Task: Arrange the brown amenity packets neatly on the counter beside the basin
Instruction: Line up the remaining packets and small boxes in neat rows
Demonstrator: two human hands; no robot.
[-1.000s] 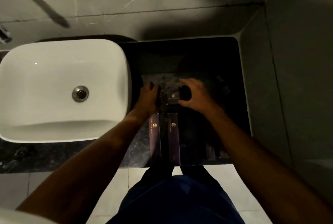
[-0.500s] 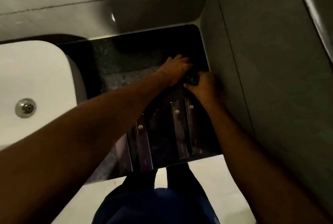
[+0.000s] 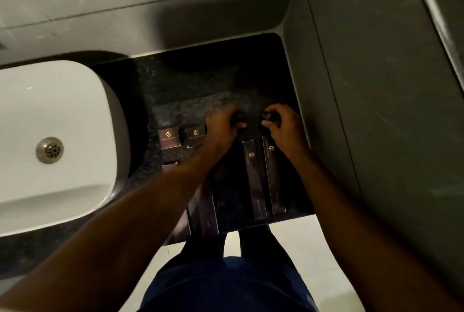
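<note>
Dark, small round objects sit in each curled grip: the left hand [image 3: 223,126] and right hand [image 3: 283,126] have drawn apart since a moment ago. Long brown packets [image 3: 253,181] lie in parallel below them on the black counter [image 3: 200,86], two square packets [image 3: 169,138] near the white basin [image 3: 62,116].

Bare forearms and sleeveless wrists, dark blue garment [image 3: 226,284] at the waist, dark trouser legs [image 3: 253,239] below.
</note>
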